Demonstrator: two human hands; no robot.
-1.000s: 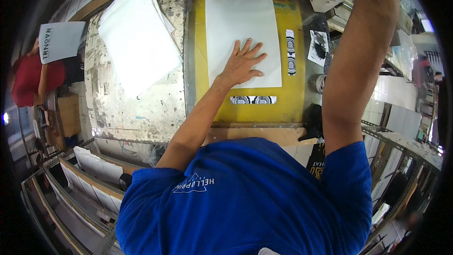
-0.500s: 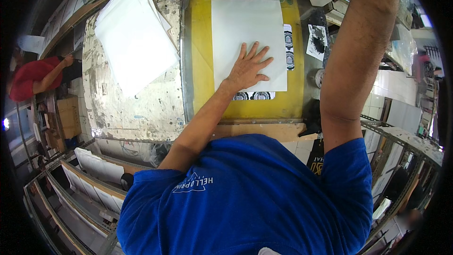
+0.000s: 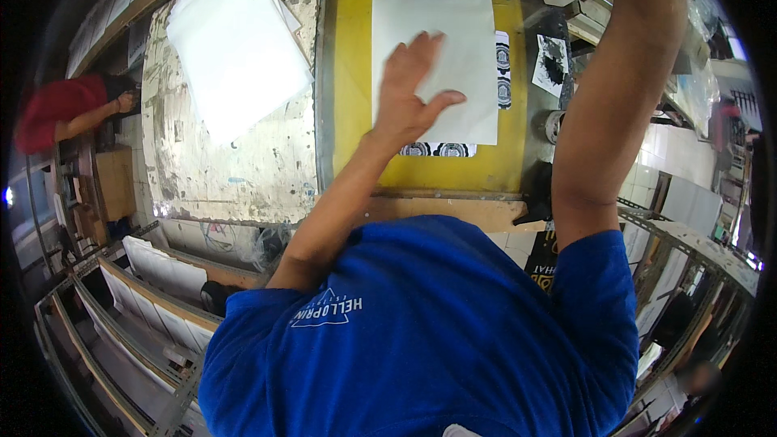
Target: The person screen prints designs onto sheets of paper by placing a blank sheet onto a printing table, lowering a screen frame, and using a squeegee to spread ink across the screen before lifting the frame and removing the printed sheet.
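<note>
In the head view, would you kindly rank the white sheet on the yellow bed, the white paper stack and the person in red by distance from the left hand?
1. White sheet: directly under the left hand, on the yellow bed.
2. White paper stack: to its left, on the worn table.
3. Person in red: far left edge.

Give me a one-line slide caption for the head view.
Left hand flat on white sheet over yellow board; right arm raised.

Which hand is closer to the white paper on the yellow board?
Left. The left hand lies flat on the white sheet on the yellow board. The right arm reaches up past the sheet's right side; its hand is cut off.
</note>
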